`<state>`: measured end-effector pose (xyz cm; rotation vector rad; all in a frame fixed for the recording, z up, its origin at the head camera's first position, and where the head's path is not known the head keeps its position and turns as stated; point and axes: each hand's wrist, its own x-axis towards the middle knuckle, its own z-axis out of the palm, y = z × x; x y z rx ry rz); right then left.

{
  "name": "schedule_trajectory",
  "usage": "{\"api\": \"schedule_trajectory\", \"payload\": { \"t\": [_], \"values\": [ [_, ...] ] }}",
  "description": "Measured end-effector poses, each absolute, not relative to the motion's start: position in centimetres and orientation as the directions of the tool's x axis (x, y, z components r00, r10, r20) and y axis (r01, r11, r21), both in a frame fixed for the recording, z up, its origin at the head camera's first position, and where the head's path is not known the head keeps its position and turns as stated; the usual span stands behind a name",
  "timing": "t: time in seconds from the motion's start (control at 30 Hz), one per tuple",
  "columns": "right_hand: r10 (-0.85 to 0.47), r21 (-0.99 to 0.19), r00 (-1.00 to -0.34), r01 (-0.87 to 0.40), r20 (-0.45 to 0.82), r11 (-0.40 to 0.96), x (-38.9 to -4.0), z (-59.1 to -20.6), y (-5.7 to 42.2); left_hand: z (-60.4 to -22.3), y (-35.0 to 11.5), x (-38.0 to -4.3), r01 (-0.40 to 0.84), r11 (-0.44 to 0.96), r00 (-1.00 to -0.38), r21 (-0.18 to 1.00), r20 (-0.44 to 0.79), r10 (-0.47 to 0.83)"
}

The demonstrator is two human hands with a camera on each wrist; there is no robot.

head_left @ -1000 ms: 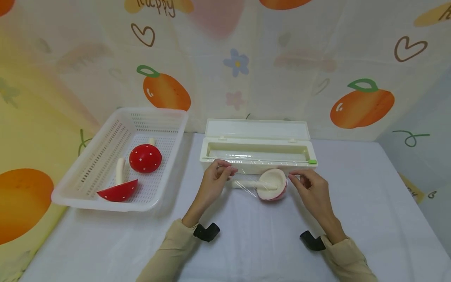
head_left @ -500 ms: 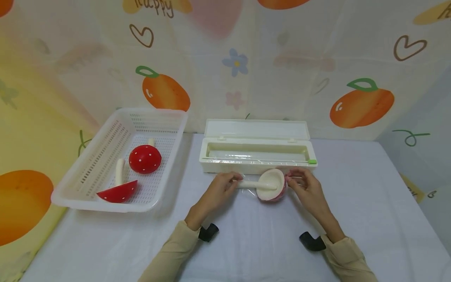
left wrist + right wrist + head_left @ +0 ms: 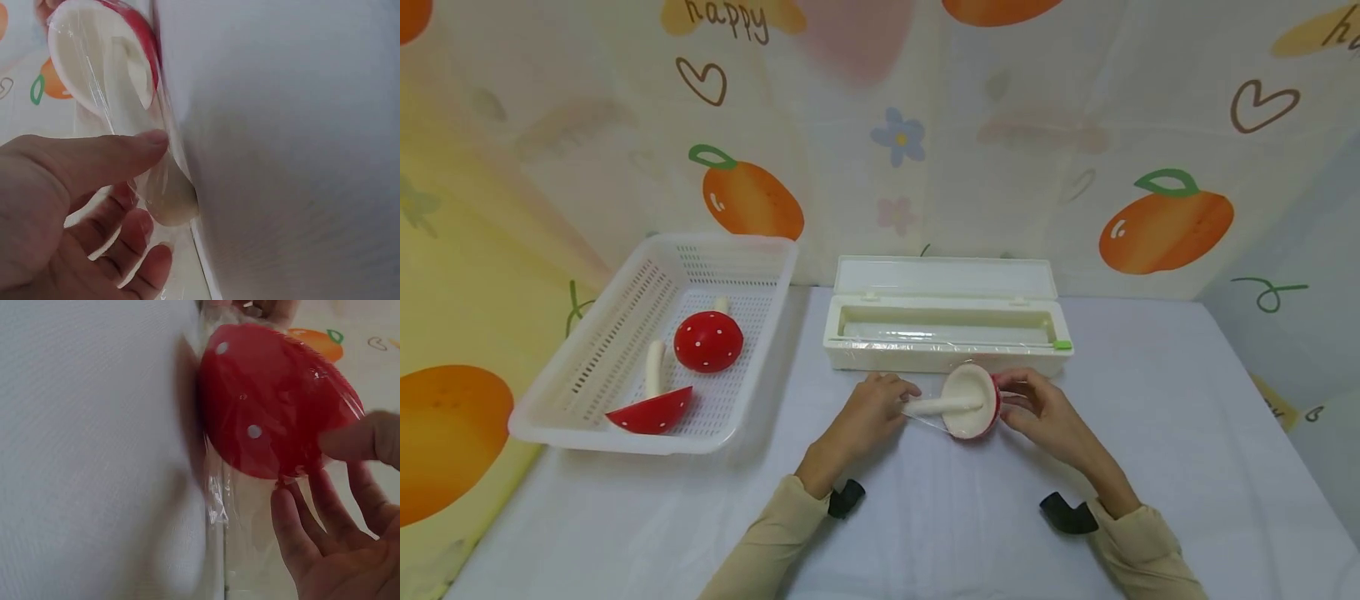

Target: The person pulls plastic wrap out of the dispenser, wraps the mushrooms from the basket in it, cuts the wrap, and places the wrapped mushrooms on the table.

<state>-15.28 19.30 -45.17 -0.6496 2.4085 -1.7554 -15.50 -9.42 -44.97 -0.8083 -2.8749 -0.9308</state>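
A: How many of each thing do you have in front of you?

B: You have three red-capped mushrooms with white stems. Two sit in one white basket on your left: the farther mushroom shows its rounded cap, and the nearer mushroom lies with its stem pointing away from you. The third, the wrapped mushroom, is between your hands, just in front of one long white box. That box has one raised lid and one green tab at its right end. You also wear two black wrist pieces, one per arm.

A: And where does it lie against your grip?

B: It lies sideways, stem toward your left hand, cap toward your right hand. Your left thumb crosses the stem near its end, with the fingers curled on the other side and the stem's tip poking out past them; you are pinching there, though I can't tell how much is stem and how much is clear film.

A: Your right?

B: Your right thumb presses the red dome while your fingertips meet its edge, so the cap is held between them, film stretched over it.
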Motion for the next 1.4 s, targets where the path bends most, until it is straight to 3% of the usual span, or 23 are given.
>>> {"api": "schedule_trajectory", "payload": {
  "t": [0.4, 0.83, 1.0, 1.4],
  "values": [
    [-0.413, -0.900, -0.899, -0.292, 0.144, 0.323, -14.8, -44.8, 19.0, -45.1, -9.2, -15.2, 0.481, 0.735, -0.873, 0.479, 0.179, 0.455],
    [-0.367, -0.890, -0.906, -0.333, 0.210, 0.311, -14.3, -43.2, 18.8, -43.2, -9.4, -15.1, 0.435, 0.708, -0.886, 0.557, 0.122, 0.448],
    [-0.356, -0.858, -0.907, -0.357, 0.224, 0.370, -14.2, -43.5, 18.5, -42.9, -9.5, -14.9, 0.432, 0.678, -0.880, 0.594, 0.111, 0.463],
    [-0.257, -0.698, -0.872, -0.487, 0.416, 0.525, -14.3, -44.1, 17.3, -42.1, -9.8, -14.5, 0.472, 0.626, -0.854, 0.621, 0.146, 0.499]
  ]
}}
